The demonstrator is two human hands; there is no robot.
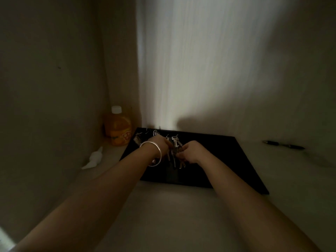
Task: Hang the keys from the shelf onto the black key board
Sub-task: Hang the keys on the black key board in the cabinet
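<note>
A black key board (218,160) lies flat on the dim shelf against the back wall. Several silver keys (175,140) sit along its far left edge, and another small bunch (137,139) lies at its far left corner. My left hand (160,144), with a silver bangle on the wrist, and my right hand (190,150) meet over the board. Both pinch a bunch of keys (177,151) between them, with key blades hanging below the fingers. Whether the bunch is on a hook is hidden by my fingers.
An orange juice bottle (119,127) with a white cap stands in the left corner behind the board. A crumpled white tissue (93,159) lies at the left wall. A dark pen (283,144) lies on the shelf to the right.
</note>
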